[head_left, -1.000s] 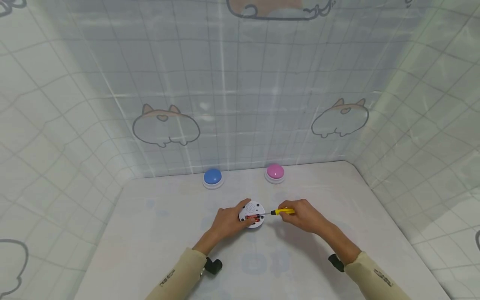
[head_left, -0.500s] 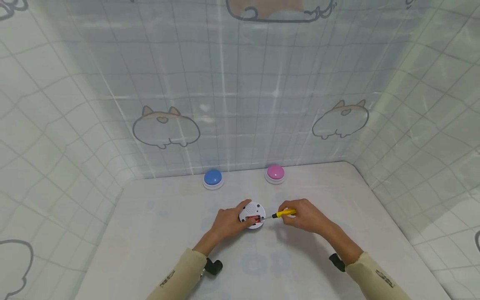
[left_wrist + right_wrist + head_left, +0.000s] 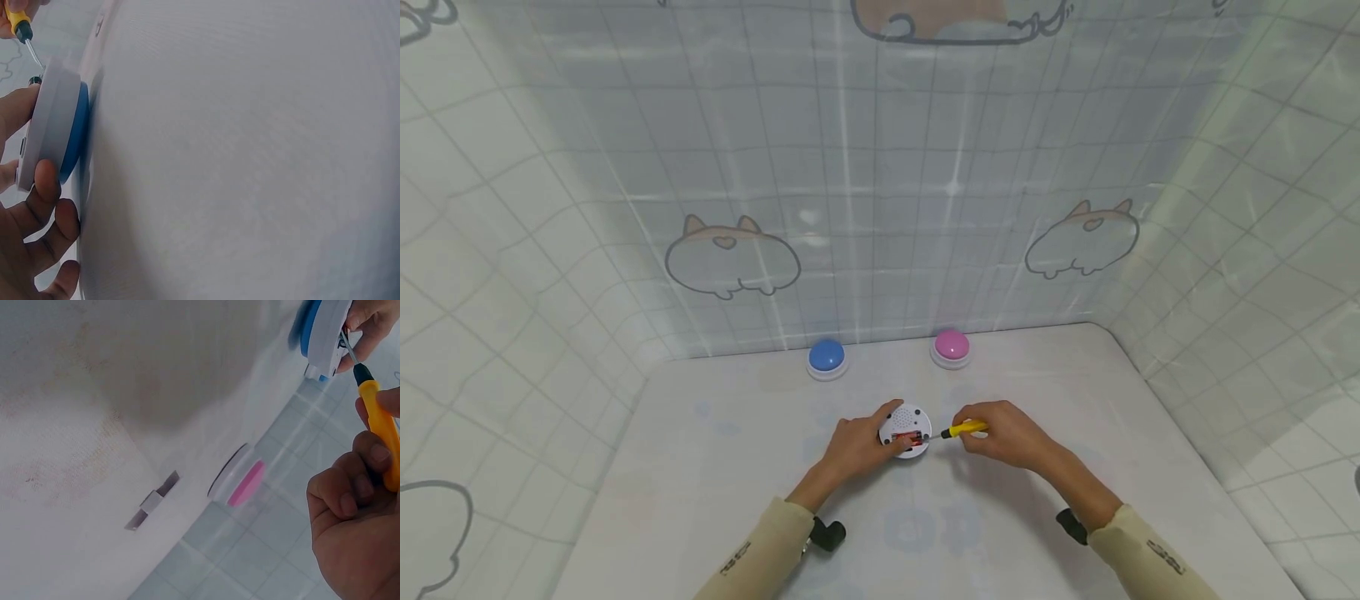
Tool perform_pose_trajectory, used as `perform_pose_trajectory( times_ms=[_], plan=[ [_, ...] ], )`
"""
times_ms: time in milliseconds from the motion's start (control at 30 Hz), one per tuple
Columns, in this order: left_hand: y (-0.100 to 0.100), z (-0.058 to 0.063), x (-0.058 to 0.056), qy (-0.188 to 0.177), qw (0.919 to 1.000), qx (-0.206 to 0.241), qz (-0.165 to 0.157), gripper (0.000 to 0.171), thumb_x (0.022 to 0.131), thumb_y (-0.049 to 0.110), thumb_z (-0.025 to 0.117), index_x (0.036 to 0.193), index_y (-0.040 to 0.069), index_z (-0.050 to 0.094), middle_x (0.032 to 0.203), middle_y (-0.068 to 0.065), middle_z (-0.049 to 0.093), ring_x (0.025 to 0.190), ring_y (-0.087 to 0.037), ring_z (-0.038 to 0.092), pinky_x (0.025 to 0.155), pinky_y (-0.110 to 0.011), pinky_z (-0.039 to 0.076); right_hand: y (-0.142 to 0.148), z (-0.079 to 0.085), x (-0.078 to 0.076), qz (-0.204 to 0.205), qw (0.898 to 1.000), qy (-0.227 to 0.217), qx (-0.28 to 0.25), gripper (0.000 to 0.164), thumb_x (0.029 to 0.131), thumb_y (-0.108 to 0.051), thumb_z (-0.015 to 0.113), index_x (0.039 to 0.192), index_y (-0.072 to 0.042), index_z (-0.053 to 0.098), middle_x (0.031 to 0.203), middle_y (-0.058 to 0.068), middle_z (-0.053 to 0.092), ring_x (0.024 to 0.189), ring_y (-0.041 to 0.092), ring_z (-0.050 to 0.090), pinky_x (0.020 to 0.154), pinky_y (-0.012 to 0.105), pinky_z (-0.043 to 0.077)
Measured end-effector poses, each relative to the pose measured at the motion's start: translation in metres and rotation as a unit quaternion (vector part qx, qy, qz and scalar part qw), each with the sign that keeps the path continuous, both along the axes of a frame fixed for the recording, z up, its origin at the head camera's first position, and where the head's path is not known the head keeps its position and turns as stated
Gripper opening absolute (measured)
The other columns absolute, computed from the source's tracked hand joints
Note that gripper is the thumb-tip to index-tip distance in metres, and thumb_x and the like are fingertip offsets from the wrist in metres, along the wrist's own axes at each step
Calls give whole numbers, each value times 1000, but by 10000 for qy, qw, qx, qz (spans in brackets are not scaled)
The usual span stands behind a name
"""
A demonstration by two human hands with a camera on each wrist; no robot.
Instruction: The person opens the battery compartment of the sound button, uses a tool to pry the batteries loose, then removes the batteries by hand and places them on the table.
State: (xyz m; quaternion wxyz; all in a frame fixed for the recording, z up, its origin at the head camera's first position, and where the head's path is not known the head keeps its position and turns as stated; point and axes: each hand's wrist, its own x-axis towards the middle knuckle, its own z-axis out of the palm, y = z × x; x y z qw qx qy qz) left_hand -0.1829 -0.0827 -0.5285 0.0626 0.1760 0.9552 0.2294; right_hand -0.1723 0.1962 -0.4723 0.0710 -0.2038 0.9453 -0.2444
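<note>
A round white push button (image 3: 905,415) lies upside down on the table, its blue dome (image 3: 76,134) underneath in the left wrist view. Red batteries (image 3: 912,434) sit in the recess on its upturned base. My left hand (image 3: 856,443) grips the button by its left side, with the thumb over part of the batteries. From the right, my right hand (image 3: 1009,435) holds a yellow-handled screwdriver (image 3: 964,427) between thumb and fingers. Its metal shaft (image 3: 349,347) reaches the battery recess in the right wrist view; the exact contact of the tip is hidden.
Near the back edge of the table (image 3: 730,517) stand a blue button (image 3: 827,357) and a pink button (image 3: 952,346), each on a white base. A grid-patterned sheet (image 3: 880,183) with cartoon animals rises behind and at both sides.
The screwdriver tip has shifted toward the front of the battery recess, and its shaft is tilted more. The right hand has moved slightly left. The left hand keeps its hold.
</note>
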Motion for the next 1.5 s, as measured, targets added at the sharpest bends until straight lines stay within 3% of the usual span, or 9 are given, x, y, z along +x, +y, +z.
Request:
perform_pose_trajectory(
  times_ms=[167, 467, 700, 967, 1133, 1233, 1333, 1500],
  plan=[
    [0, 0, 0, -33, 10000, -35, -11, 72, 91, 64, 60, 152, 30, 42, 115, -7, 74, 93, -20, 64, 91, -55, 42, 0, 1, 1, 26, 10000, 71, 41, 16, 87, -25, 73, 102, -30, 74, 101, -13, 71, 91, 12, 59, 85, 36, 51],
    [-1, -3, -1, 111, 9997, -130, -155, 78, 89, 67, 61, 155, 31, 39, 105, -3, 74, 87, -15, 60, 91, -55, 43, -3, 2, 0, 33, 9992, 221, 328, 18, 86, -27, 75, 104, -29, 74, 101, -14, 72, 94, 12, 60, 88, 38, 51],
    [0, -6, -2, 232, 9995, -159, -168, 78, 90, 66, 61, 155, 30, 39, 71, 10, 59, 75, -12, 53, 86, -51, 42, -7, 7, 1, 204, 9975, 371, 561, 19, 86, -28, 75, 105, -28, 75, 99, -15, 72, 90, 9, 60, 87, 37, 51],
    [2, -8, 0, 229, 9997, -50, -87, 78, 89, 64, 63, 155, 29, 39, 74, 6, 62, 78, -15, 55, 90, -55, 42, -9, 9, 1, 116, 9975, 331, 616, 20, 85, -28, 76, 105, -27, 76, 97, -14, 72, 88, 9, 59, 85, 36, 51],
    [1, -9, 1, 171, 9998, -13, -78, 79, 90, 65, 61, 157, 30, 37, 65, 5, 55, 74, -16, 53, 90, -53, 41, -9, 8, 0, 52, 9979, 303, 578, 20, 85, -29, 76, 105, -26, 77, 97, -13, 73, 88, 10, 60, 84, 35, 51],
    [1, -9, 1, 222, 9997, 82, -111, 80, 90, 65, 62, 157, 29, 37, 74, 1, 66, 75, -17, 56, 89, -52, 42, -9, 6, -1, 48, 9982, 278, 526, 19, 86, -29, 76, 105, -26, 77, 97, -13, 73, 87, 10, 59, 84, 36, 51],
    [0, -10, 1, 230, 9995, 164, -127, 81, 89, 67, 61, 157, 28, 37, 96, -6, 75, 82, -19, 61, 89, -53, 42, -7, 3, -2, 49, 9989, 212, 407, 18, 87, -28, 75, 104, -24, 77, 96, -13, 72, 86, 10, 58, 84, 35, 51],
    [0, -12, 1, 154, 9996, 224, -92, 84, 89, 70, 59, 158, 28, 35, 120, -11, 72, 94, -23, 65, 92, -54, 42, -3, -1, -3, -12, 10000, -34, 6, 17, 89, -25, 73, 105, -23, 77, 98, -12, 72, 87, 12, 58, 84, 35, 52]
  ],
)
